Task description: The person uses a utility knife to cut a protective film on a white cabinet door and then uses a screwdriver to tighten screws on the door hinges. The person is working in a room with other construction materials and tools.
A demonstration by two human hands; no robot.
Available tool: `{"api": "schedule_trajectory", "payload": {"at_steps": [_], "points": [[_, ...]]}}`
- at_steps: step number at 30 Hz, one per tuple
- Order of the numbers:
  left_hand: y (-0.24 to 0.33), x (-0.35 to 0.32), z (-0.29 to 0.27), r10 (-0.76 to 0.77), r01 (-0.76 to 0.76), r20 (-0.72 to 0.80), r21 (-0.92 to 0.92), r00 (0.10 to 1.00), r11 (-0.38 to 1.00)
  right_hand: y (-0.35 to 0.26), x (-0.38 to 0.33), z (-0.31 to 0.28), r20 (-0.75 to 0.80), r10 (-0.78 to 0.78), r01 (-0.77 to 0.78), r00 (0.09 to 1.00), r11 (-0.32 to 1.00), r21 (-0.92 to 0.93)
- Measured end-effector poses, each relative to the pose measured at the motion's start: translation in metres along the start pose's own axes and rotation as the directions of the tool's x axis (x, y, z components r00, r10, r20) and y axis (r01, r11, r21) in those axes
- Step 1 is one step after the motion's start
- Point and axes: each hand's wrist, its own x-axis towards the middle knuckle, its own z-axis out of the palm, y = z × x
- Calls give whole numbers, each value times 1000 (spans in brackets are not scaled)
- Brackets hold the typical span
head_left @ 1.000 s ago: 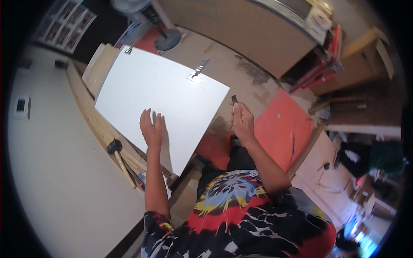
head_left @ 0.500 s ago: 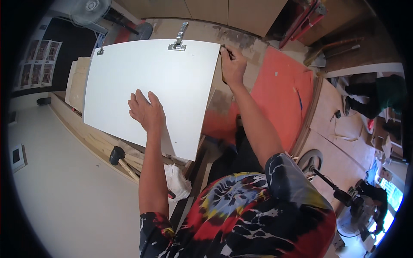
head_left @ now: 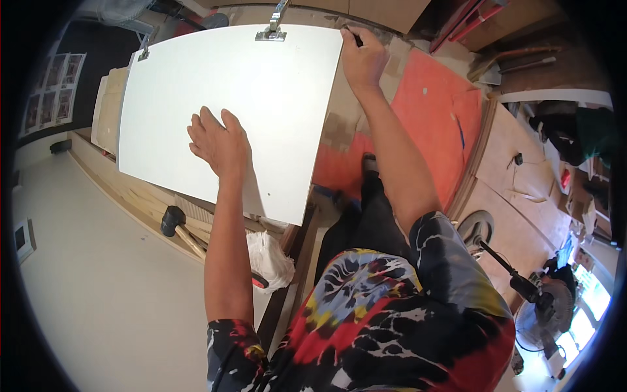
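A white panel [head_left: 196, 85] lies across the bench, with a metal hinge [head_left: 270, 34] near the right of its far edge and a second hinge [head_left: 144, 53] at its far left corner. My left hand [head_left: 222, 144] rests on the panel's face, its fingers apart and holding nothing. At the far right corner, my right hand [head_left: 363, 59] is closed with thumb and fingers pinched together beside the panel's edge. Something small and dark shows between those fingers, too hidden to name. A small dark spot marks the panel's near right part.
A black-headed mallet [head_left: 173, 219] lies left of the panel, near wood strips. A white bag [head_left: 269, 261] sits by my left forearm. Red sheeting [head_left: 421, 111] covers floor to the right, near plywood sheets [head_left: 509, 150]. A standing fan [head_left: 545, 310] is at lower right.
The panel and both hands appear higher in the picture as the view shifts. My left hand stays on the panel's face, and my right hand stays at the far right corner.
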Motion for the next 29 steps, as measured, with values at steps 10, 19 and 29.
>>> {"api": "schedule_trajectory", "payload": {"at_steps": [10, 19, 29], "points": [[3, 0, -1, -15, 14, 23, 36, 1000, 999, -75, -158, -91, 280, -79, 78, 957, 997, 15], [2, 1, 1, 8, -8, -16, 20, 1000, 1000, -49, -96, -61, 294, 59, -44, 954, 997, -57], [-2, 1, 4, 28, -28, -15, 42, 999, 999, 14, 8, 4, 87, -6, 15, 996, 994, -105]]}}
